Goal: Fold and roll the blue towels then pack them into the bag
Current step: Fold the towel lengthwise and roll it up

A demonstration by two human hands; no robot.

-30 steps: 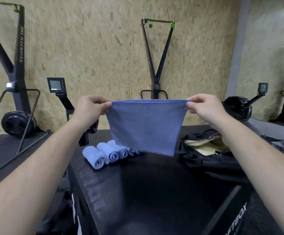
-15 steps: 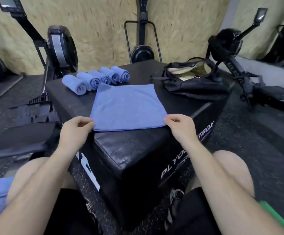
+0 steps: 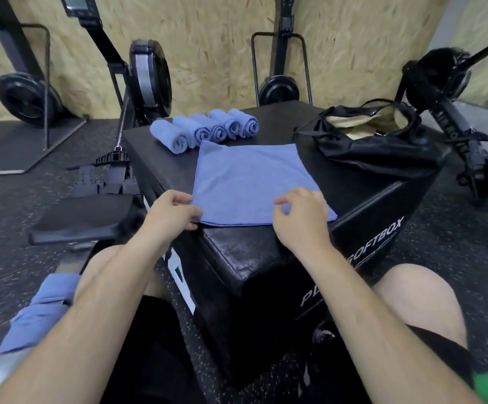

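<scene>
Slid the right hand inward along the near edge since half a second back, off the right corner and over the middle of the towel; kept the left hand at the near left corner. Lying flat on the black box, squared to the front edge, with five rolled towels lined up just behind and the open bag off to the right. Pinching the left corner between thumb and fingers; curled loosely over the weave on the right, cannot tell whether gripping yet. For a clean fold: take both near corners, carry across to the far edge, match corners exactly, smooth flat with a palm before rolling tight. Spare towels waiting by the left knee.
</scene>
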